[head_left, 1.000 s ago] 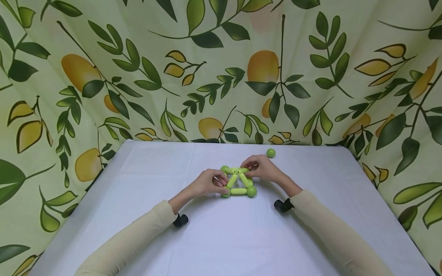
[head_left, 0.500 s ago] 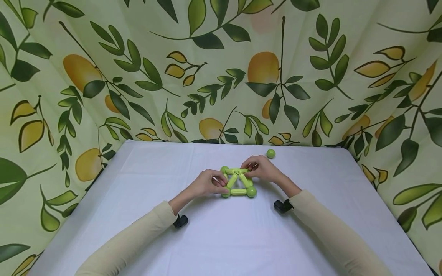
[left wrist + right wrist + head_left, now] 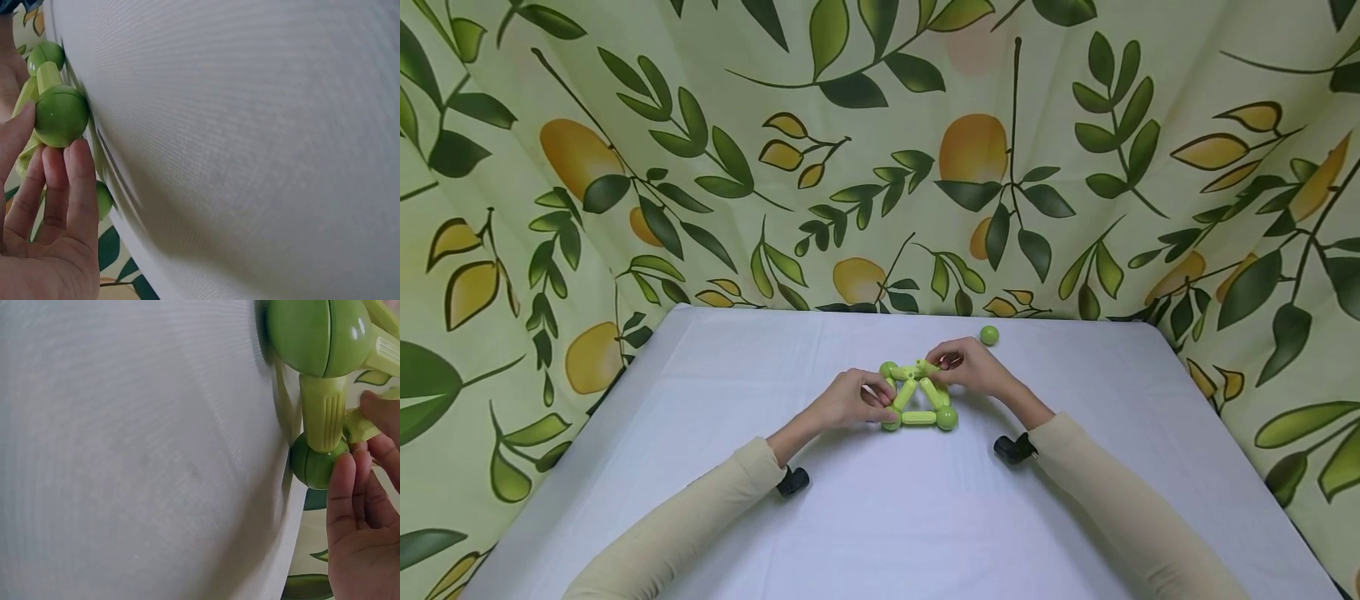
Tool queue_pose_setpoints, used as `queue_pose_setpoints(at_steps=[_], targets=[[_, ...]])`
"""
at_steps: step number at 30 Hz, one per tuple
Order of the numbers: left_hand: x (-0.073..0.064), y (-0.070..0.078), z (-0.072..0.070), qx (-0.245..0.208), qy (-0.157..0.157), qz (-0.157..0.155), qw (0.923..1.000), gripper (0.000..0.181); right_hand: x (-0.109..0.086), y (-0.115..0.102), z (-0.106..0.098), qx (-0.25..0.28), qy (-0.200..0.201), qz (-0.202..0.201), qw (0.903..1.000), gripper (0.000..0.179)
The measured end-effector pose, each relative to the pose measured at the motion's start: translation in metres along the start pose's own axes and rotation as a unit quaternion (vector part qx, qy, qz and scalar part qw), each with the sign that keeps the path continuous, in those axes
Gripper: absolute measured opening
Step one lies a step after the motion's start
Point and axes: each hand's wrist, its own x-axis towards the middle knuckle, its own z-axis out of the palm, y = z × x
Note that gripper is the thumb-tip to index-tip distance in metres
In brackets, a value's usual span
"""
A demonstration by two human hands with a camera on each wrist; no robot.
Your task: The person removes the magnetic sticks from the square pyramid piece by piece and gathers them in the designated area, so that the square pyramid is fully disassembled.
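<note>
A frame of light-green rods and darker green balls (image 3: pixel 947 417) stands mid-table, with slanted rods (image 3: pixel 930 392) rising toward a top where their ends lie close together. At its left side my left hand (image 3: pixel 852 397) holds the near-left ball (image 3: pixel 62 117), thumb on one side and fingertips on the other. My right hand (image 3: pixel 970 365) is at the far-right corner, pinching a light-green rod (image 3: pixel 360 427) between thumb and fingers. In the right wrist view its fingertips also touch the small-looking far ball (image 3: pixel 317 464). The fingers partly hide that corner.
A loose green ball (image 3: pixel 989 335) lies near the table's far edge, behind my right hand. The table (image 3: pixel 880 517) has a white cloth. A leaf-and-fruit patterned curtain (image 3: pixel 880 167) surrounds it at the back and sides.
The upper end of the rod in my right hand has risen slightly and come apart from the neighbouring rod ends. My left hand keeps its hold almost unmoved.
</note>
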Motion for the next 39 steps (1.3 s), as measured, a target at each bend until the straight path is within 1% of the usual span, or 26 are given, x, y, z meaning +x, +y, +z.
queue_pose_setpoints(at_steps=[5,12,17,20,24,29,32,36,39], targets=[[0.000,-0.001,0.000,0.003,-0.001,-0.001,1.0000,0.022,0.001,0.004,0.001,0.005,0.007,0.005,0.9999,0.013],[0.000,-0.002,0.001,-0.002,-0.005,0.008,1.0000,0.022,-0.006,0.004,-0.002,0.043,0.030,-0.004,0.9986,0.019],[0.000,-0.002,0.002,0.003,0.001,0.010,0.9999,0.022,-0.011,-0.002,-0.010,0.062,0.048,0.012,0.9969,0.024],[-0.001,-0.002,0.002,0.018,0.010,0.016,0.9997,0.020,-0.013,-0.004,-0.013,0.068,0.054,0.024,0.9960,0.025],[-0.003,0.000,0.002,0.056,0.019,0.029,0.9978,0.018,-0.015,-0.002,-0.016,0.077,0.059,0.034,0.9948,0.025],[-0.005,-0.001,0.001,0.083,0.018,0.050,0.9951,0.016,-0.019,0.000,-0.018,0.079,0.061,0.030,0.9945,0.027],[-0.006,-0.001,0.001,0.083,0.013,0.047,0.9954,0.016,-0.021,0.000,-0.020,0.073,0.063,0.033,0.9948,0.027],[-0.006,0.000,0.000,0.078,0.003,0.033,0.9964,0.018,-0.025,0.000,-0.023,0.063,0.062,0.039,0.9953,0.027],[-0.006,0.001,0.000,0.076,-0.004,0.028,0.9967,0.018,-0.028,0.004,-0.025,0.057,0.060,0.038,0.9958,0.027]])
